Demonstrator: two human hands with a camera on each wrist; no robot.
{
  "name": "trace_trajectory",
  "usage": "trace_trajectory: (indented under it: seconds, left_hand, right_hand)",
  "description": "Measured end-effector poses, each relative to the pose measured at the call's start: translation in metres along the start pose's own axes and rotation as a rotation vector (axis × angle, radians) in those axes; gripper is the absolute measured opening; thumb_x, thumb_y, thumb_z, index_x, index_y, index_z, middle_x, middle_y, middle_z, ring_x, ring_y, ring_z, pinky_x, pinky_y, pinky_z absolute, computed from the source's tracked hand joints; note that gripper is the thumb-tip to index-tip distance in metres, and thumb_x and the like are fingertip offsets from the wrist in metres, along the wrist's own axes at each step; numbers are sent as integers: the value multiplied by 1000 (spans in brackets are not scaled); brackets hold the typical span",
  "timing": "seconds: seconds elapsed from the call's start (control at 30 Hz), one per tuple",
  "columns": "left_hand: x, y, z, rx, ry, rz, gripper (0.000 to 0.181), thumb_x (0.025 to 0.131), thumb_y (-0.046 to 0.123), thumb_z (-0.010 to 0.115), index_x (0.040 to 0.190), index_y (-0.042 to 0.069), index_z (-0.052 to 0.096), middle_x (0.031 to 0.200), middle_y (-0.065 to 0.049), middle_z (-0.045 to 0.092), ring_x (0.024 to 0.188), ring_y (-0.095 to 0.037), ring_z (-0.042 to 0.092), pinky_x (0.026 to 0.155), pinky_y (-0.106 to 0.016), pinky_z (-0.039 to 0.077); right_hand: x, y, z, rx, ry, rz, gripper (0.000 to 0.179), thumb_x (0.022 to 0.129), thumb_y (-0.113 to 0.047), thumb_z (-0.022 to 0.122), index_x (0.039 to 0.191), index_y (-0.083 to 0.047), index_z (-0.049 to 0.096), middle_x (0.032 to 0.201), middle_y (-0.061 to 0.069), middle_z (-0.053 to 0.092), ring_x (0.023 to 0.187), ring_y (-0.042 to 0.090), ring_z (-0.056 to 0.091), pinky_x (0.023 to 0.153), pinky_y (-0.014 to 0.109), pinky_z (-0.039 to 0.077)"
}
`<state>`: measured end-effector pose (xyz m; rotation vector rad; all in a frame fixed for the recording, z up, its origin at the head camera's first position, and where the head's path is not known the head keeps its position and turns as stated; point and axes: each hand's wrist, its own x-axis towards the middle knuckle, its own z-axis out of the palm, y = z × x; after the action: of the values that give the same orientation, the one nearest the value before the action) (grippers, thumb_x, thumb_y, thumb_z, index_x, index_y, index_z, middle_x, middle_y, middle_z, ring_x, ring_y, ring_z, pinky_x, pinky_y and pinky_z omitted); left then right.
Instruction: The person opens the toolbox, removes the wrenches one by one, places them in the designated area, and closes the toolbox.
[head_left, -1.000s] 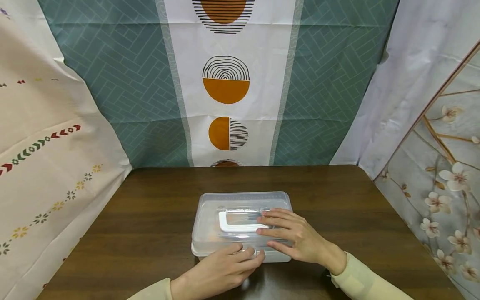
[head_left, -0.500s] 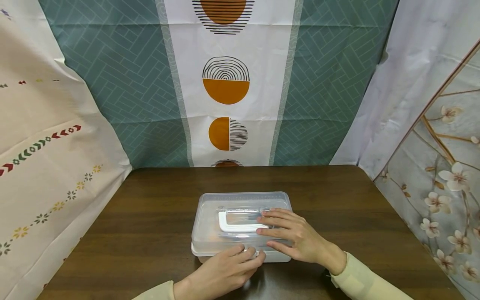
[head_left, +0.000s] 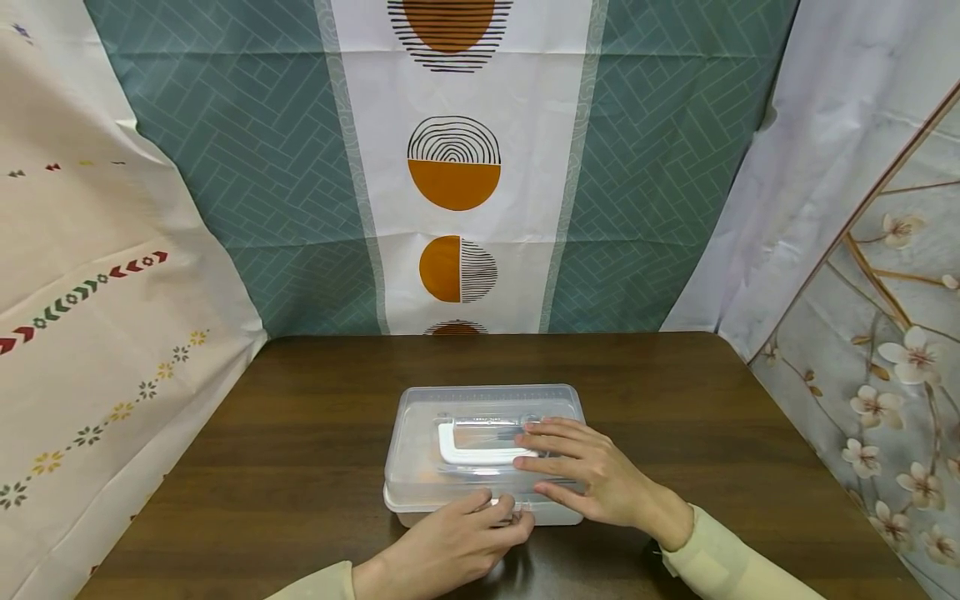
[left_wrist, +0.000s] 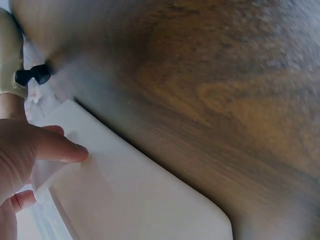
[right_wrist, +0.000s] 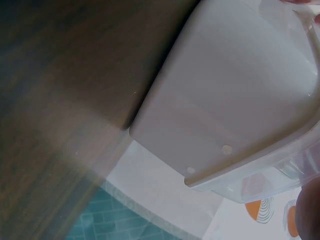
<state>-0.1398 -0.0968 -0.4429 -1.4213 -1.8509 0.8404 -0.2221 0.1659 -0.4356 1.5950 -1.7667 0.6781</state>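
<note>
A lidded plastic storage box [head_left: 420, 467] with a clear lid sits on the table, its white carrying handle [head_left: 480, 457] lying flat on top. My left hand [head_left: 459, 542] is at the middle of its front edge, fingers curled. In the left wrist view the thumb meets the lower edge of a white latch [left_wrist: 49, 172], while another fingertip is at the lid side, so the latch is pinched between them. Spread across the lid's right part, my right hand [head_left: 600, 479] rests with straight fingers, touching the handle's right end. The box's contents show only dimly through the lid.
The brown wooden table [head_left: 315, 450] extends around the box on all sides. Behind it hangs a green and white patterned cloth [head_left: 465, 208]. Patterned fabric also hangs at left [head_left: 112, 333] and right [head_left: 862, 375].
My left hand has shifted very slightly to the right, its fingers curling a little more at the latch. The right hand and the box look unchanged.
</note>
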Motion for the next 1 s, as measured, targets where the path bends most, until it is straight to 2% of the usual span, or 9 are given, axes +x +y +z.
trace_trajectory:
  seconds: [0.2, 0.43, 0.7, 1.0]
  left_hand:
    - [-2, 1, 1, 25, -8, 13, 28, 101, 43, 52, 120, 31, 69, 136, 13, 56, 126, -14, 49, 95, -30, 41]
    - [-2, 1, 0, 39, -26, 21, 32, 102, 44, 50, 126, 31, 66, 137, 13, 56, 129, -14, 47, 97, -30, 40]
    - [-2, -4, -2, 34, -40, 41, 32, 101, 42, 56, 130, 33, 67, 139, 11, 54, 131, -15, 47, 95, -29, 41]
    - [-2, -3, -1, 34, -13, 36, 30, 101, 38, 56, 128, 33, 69, 135, 10, 57, 126, -15, 50, 91, -28, 41]
  right_hand:
    - [-1, 1, 1, -5, 2, -3, 33, 105, -29, 64, 131, -9, 72, 134, 15, 68, 122, 37, 64, 115, 44, 43]
    - [-2, 1, 0, -2, 2, -2, 33, 105, -29, 64, 131, -9, 72, 134, 15, 68, 123, 37, 64, 115, 44, 43]
    - [-1, 1, 0, -3, 3, -2, 33, 105, -29, 64, 130, -9, 72, 134, 14, 69, 123, 36, 63, 115, 44, 43]
    - [-1, 0, 0, -2, -4, 2, 33, 106, -29, 63, 131, -9, 72, 134, 14, 69, 124, 36, 63, 116, 44, 42]
